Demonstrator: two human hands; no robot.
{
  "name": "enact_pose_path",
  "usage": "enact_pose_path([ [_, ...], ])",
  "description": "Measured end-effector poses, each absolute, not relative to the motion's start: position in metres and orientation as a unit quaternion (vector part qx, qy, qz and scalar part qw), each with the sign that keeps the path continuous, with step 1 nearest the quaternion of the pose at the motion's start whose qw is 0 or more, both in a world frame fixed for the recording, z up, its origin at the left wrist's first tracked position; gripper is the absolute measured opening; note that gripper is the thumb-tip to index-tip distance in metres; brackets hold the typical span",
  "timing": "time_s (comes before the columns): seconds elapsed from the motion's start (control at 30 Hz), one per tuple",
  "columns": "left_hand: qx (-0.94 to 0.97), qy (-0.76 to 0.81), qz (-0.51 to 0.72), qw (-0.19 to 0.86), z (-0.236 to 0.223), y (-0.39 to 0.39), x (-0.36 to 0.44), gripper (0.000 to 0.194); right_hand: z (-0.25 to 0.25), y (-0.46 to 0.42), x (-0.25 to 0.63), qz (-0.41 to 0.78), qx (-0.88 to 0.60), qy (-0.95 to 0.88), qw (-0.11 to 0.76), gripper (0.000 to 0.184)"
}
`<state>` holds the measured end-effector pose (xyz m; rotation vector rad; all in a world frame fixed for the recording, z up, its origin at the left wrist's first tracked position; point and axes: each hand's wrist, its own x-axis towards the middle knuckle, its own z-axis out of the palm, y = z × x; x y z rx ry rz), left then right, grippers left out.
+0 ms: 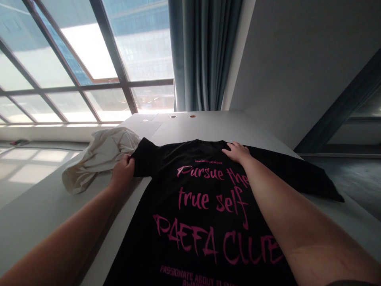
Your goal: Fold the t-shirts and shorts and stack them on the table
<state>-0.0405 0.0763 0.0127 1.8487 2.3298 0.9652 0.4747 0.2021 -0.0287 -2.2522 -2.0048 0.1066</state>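
A black T-shirt (166,190) with pink lettering lies spread on the white table, its neckline at the far side and its lower end running out of view toward me. My left hand (122,171) pinches the edge of the sleeve on the left. Near the collar, my right hand (237,152) rests on the shirt's shoulder with the fingers spread out flat. The other sleeve stretches to the right past my right forearm, which covers part of the print.
A crumpled off-white cloth (104,155) lies on the white table (232,125) just beyond my left hand. Two round holes pierce the tabletop's far end. Behind it are a blue-grey curtain (202,55) and large windows (89,51).
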Motion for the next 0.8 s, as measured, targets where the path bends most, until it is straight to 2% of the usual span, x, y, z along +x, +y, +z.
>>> enact_pose_path([
  [0.07,0.553,0.755,0.351,0.026,0.013,0.08,-0.045,0.041,-0.03,0.202,0.475,0.03,-0.744,-0.664,0.069,0.076],
  [0.17,0.608,0.71,0.354,0.042,0.011,0.087,-0.046,0.051,-0.026,0.198,0.474,0.025,-0.742,-0.665,0.083,0.072],
  [0.3,0.689,0.692,0.215,0.02,0.004,0.096,-0.039,0.046,-0.007,0.185,0.455,-0.026,-0.69,-0.711,0.13,0.062],
  [0.4,0.655,0.74,0.145,-0.035,0.001,0.097,-0.035,0.047,0.012,0.166,0.414,-0.053,-0.572,-0.804,0.153,0.055],
  [0.47,0.636,0.758,0.138,-0.05,0.002,0.095,-0.033,0.051,0.019,0.151,0.373,-0.016,-0.486,-0.865,0.125,0.054],
  [0.57,0.62,0.769,0.144,-0.058,0.004,0.091,-0.031,0.056,0.018,0.133,0.305,0.051,-0.422,-0.903,0.052,0.065],
  [0.67,0.62,0.764,0.164,-0.063,0.006,0.089,-0.03,0.059,0.01,0.132,0.251,0.098,-0.445,-0.89,0.015,0.079],
  [0.8,0.625,0.755,0.184,-0.076,0.006,0.089,-0.03,0.064,0.003,0.16,0.215,0.099,-0.533,-0.84,-0.001,0.08],
])
